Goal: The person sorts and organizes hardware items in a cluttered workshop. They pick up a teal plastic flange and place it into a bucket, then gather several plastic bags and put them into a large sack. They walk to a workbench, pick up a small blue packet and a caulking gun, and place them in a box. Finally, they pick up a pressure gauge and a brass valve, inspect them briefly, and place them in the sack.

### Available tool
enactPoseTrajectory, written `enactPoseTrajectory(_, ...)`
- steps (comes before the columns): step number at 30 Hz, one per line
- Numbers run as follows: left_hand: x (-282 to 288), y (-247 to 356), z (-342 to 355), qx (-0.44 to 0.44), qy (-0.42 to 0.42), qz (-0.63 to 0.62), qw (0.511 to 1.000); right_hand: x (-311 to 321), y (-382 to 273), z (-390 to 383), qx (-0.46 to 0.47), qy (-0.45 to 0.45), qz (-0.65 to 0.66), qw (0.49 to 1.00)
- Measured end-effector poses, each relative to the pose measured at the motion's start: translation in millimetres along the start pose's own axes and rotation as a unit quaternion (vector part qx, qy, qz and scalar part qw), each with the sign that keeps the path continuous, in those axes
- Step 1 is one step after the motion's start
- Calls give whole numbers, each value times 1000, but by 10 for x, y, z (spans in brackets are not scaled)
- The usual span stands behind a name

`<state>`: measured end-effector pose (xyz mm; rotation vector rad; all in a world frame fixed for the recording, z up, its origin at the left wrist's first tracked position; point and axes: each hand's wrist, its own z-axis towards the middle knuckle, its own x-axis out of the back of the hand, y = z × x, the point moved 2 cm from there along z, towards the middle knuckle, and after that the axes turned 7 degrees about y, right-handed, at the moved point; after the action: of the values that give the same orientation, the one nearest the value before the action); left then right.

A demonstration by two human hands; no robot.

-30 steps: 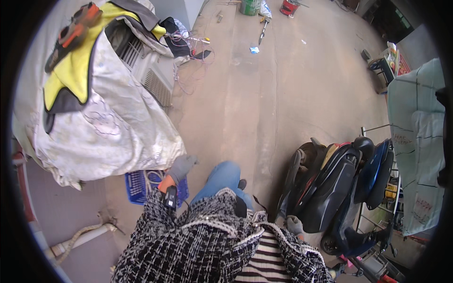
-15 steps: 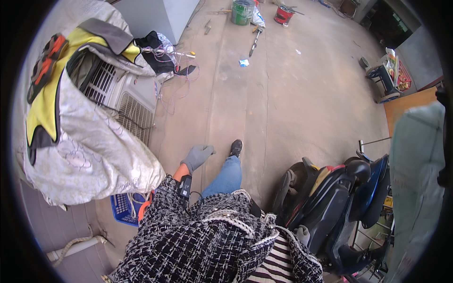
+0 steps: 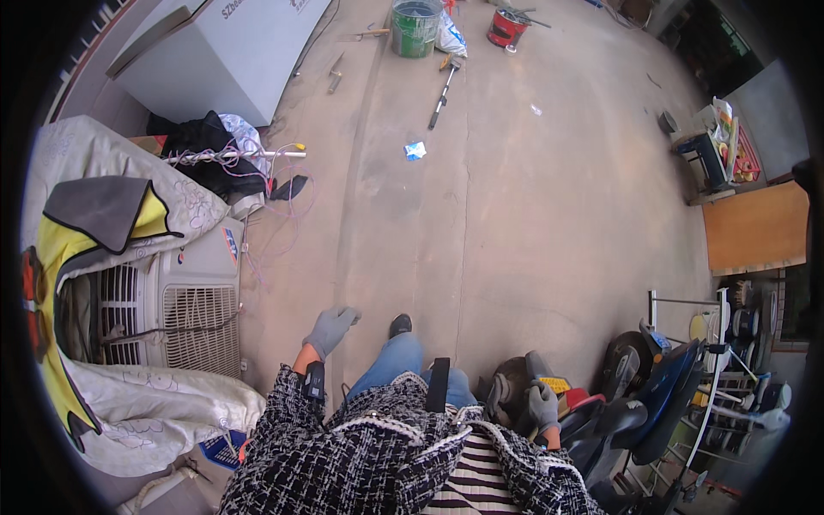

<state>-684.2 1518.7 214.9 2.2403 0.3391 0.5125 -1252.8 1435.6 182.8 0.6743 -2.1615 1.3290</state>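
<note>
My left hand (image 3: 330,331), in a grey glove, is held out over the bare floor with its fingers loosely bent and somewhat apart. Nothing shows in it. A dark band with a small black box (image 3: 315,380) sits on that wrist. My right hand (image 3: 544,407), also gloved in grey, hangs beside the parked motorbike (image 3: 622,416); its fingers are slightly bent and hold nothing that I can see. Whether it touches the bike I cannot tell. My dark shoe (image 3: 400,325) shows on the floor between the hands.
At left stand an air-conditioner unit (image 3: 202,319), partly draped with patterned cloth (image 3: 163,399), and a white cabinet (image 3: 215,64). A hammer (image 3: 443,92), blue-white packet (image 3: 415,151), green bucket (image 3: 415,30) and red bucket (image 3: 507,28) are on the floor ahead. A metal rack (image 3: 719,343) stands right.
The view has shifted forward and turned, and the floor items ahead sit lower in it. My right hand has come further into view beside the motorbike. My left hand stays raised, empty.
</note>
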Motion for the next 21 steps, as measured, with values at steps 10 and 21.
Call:
enactPoseTrajectory(10, -1256, 347, 1539, 8, 49, -102, 994, 204, 38, 2475, 51, 37, -40, 997)
enactPoseTrajectory(21, -1870, 1732, 2909, -10, 13, -71, 997, 382, -646, 3523, -53, 16, 0, 998)
